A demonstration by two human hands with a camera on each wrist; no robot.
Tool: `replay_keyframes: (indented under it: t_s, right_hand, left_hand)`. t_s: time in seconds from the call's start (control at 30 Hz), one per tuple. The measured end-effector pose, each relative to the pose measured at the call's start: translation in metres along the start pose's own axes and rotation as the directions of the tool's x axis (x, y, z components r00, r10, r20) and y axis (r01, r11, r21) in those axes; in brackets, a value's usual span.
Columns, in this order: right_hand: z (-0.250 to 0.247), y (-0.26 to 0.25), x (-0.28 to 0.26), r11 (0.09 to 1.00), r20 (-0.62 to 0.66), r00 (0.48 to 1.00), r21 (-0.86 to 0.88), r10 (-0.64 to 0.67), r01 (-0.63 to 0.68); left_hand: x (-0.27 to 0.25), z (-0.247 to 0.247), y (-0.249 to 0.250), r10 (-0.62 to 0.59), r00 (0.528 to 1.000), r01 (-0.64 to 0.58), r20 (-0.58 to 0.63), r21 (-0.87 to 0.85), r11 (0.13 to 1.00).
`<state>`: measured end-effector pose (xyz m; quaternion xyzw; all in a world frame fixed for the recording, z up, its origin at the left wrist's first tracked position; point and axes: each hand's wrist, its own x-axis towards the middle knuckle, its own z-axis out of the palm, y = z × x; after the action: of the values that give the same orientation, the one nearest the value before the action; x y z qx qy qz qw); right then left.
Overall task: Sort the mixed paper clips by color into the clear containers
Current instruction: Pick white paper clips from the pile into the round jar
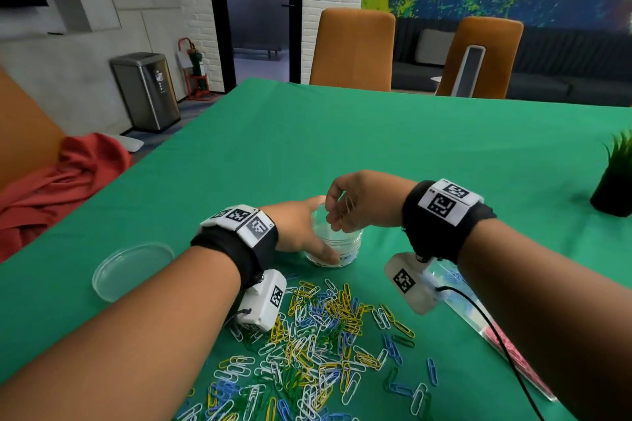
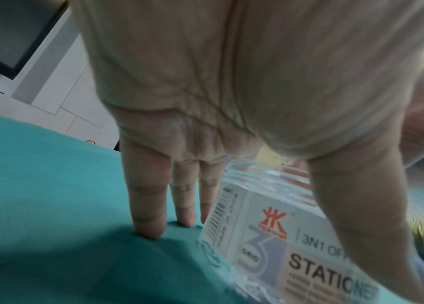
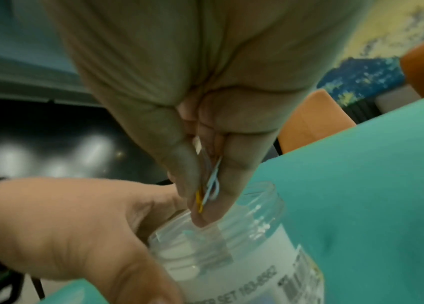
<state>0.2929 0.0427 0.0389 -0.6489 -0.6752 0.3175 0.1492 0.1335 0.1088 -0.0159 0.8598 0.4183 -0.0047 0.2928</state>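
Over the open mouth of the clear jar (image 1: pixel 337 243), the right hand (image 1: pixel 359 202) hung with wrist bent down, thumb and fingertips pinching a few paper clips (image 3: pixel 209 185), yellow and pale ones. The left hand (image 1: pixel 297 232) steadied the jar, thumb curled along its labelled front, its other fingers straight with tips on the green cloth (image 1: pixel 410 133). The mixed pile of clips (image 1: pixel 318 345) lay nearer the person, a clear lid (image 1: pixel 131 270) off to the left. Orange chairs (image 1: pixel 352 48) stood behind the table.
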Motion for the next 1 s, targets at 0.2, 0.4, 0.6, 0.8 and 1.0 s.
replay_keyframes:
  t_s: [0.2, 0.4, 0.6, 0.8, 1.0]
  right_hand:
    - [-0.001, 0.012, 0.0, 0.92, 0.071, 0.997, 0.388, 0.023, -0.048]
    - [0.0, 0.02, -0.003, 0.923, 0.032, 0.999, 0.385, 0.007, -0.019]
    - [0.0, 0.009, -0.003, 0.937, -0.202, 0.975, -0.349, -0.098, 0.022]
    - [0.01, 0.018, -0.019, 0.904, -0.188, 0.964, -0.417, -0.189, 0.096]
    - [0.023, 0.03, -0.036, 0.878, -0.287, 0.893, -0.434, -0.348, 0.203]
  left_hand:
    - [0.0, 0.001, 0.0, -0.022, 1.0, 0.022, 0.011, -0.007, 1.0]
    - [0.0, 0.001, 0.0, -0.04, 0.999, 0.041, 0.031, -0.043, 0.998]
    - [-0.001, 0.003, -0.001, -0.037, 0.999, 0.036, -0.005, -0.08, 0.996]
    - [-0.018, 0.007, 0.0, 0.025, 0.99, -0.029, -0.137, -0.031, 0.999]
    - [-0.034, 0.013, 0.006, 0.065, 0.977, -0.042, -0.201, 0.117, 0.992]
